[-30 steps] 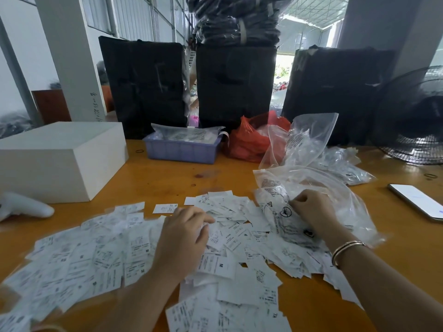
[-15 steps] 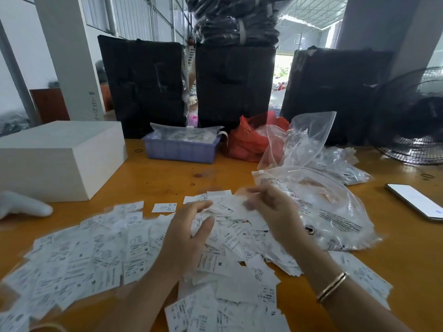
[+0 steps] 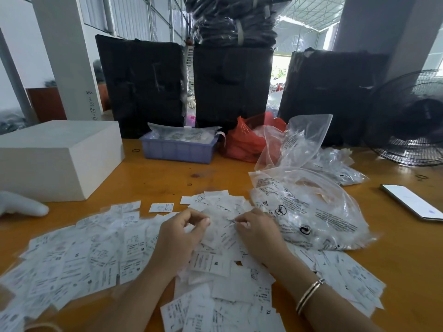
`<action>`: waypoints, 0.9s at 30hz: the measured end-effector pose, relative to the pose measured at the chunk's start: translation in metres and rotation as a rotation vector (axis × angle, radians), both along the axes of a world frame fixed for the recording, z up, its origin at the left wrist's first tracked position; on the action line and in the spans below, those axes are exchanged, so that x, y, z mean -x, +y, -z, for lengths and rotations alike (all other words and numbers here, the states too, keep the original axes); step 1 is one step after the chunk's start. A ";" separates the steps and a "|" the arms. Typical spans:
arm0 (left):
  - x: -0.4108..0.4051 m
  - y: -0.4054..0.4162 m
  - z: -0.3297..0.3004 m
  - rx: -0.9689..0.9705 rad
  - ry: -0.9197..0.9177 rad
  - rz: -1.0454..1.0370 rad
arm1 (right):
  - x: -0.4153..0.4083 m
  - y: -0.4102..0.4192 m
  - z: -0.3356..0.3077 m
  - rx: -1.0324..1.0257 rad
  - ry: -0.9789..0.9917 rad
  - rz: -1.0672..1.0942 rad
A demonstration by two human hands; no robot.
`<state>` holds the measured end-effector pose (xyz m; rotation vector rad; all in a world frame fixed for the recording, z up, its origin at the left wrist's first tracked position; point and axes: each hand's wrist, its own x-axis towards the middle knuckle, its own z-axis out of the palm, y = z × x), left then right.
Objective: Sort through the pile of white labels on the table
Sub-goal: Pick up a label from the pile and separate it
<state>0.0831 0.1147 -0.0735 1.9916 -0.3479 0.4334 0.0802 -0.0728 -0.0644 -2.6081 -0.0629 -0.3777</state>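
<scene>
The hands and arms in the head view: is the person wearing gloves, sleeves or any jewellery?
No gloves: both the left hand and the right hand are bare, and no sleeve shows on either forearm. The right wrist carries a thin metal bangle with gold and silver bands. A thin pale band shows at the bottom left edge, near the left arm; what it is cannot be told.

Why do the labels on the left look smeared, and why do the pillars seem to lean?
Head view: the labels at lower left are motion-blurred, while the printed clear bag is sharper; the wide-angle lens bends the pillar and the table edges; daylight through the back doorway is blown out; both hands, left hand and right hand, are fairly sharp.
</scene>
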 end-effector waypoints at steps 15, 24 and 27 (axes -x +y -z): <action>0.004 -0.003 -0.008 0.166 0.053 0.020 | -0.004 0.004 0.003 -0.092 0.107 0.109; 0.003 -0.004 -0.006 0.222 0.075 -0.018 | 0.010 0.005 -0.002 -0.651 -0.231 -0.067; 0.003 -0.004 -0.009 0.263 0.089 -0.053 | 0.018 0.010 -0.003 -0.563 -0.258 -0.141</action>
